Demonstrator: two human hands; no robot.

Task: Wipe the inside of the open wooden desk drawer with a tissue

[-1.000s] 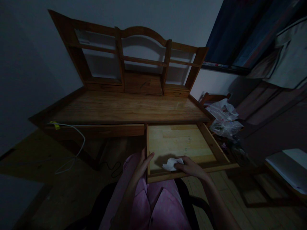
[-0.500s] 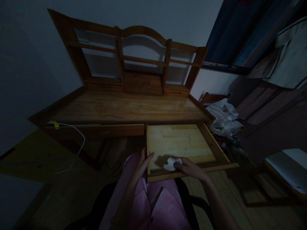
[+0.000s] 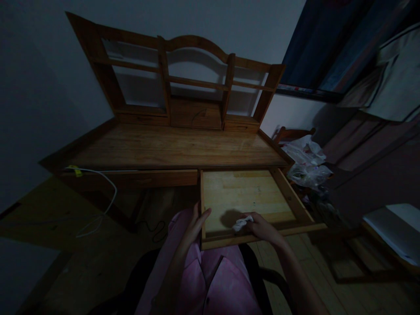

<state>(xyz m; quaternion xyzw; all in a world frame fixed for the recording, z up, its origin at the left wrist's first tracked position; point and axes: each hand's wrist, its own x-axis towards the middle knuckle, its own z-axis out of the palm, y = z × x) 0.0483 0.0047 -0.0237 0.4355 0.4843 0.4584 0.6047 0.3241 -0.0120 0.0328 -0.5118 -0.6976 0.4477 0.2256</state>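
Note:
A wooden drawer [image 3: 243, 192] is pulled out of the desk above my lap, and its bottom board shows a few small dark marks. My left hand [image 3: 196, 224] grips the drawer's left side wall, the thumb over the inside and the fingers outside. Over the front part of the drawer, my right hand [image 3: 260, 228] holds a crumpled white tissue [image 3: 242, 223] between thumb and fingers. Whether the tissue touches the drawer bottom, I cannot tell.
Behind the drawer is the wooden desktop [image 3: 183, 146] with a shelf unit [image 3: 197, 83] on it. A white cable [image 3: 110, 183] hangs at the left. Plastic bags [image 3: 308, 159] lie on a chair at the right, and a low stand [image 3: 361, 262] is further right.
My right hand has shifted slightly to the right, and the tissue in it is bunched smaller. My left hand and the drawer have stayed in place.

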